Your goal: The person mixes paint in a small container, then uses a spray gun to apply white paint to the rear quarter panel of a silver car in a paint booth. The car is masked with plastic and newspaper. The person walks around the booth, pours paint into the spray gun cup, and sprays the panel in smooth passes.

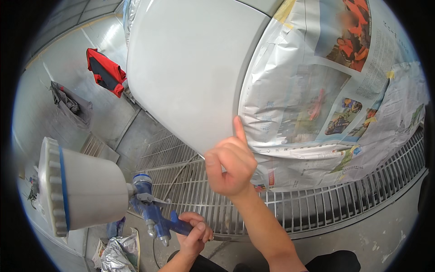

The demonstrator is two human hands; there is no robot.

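My left hand (195,231) is closed round the handle of a blue spray gun (156,208), low on the left. A large white paint cup (90,188) with a ribbed lid and blue ring is fixed to the gun and lies sideways. My right hand (233,163) has its index finger stretched out and its other fingers curled, with nothing held. That fingertip is at the edge of a light grey car panel (190,68), where it meets the masking newspaper (290,109). Whether the finger touches the panel or the paper, I cannot tell.
A metal floor grating (326,204) runs beneath the car. Red and black cloth (106,72) and a dark grey garment (72,104) hang by the left wall. Crumpled silvery sheeting (120,254) lies at the lower left. Yellow tape (284,11) holds the paper's upper edge.
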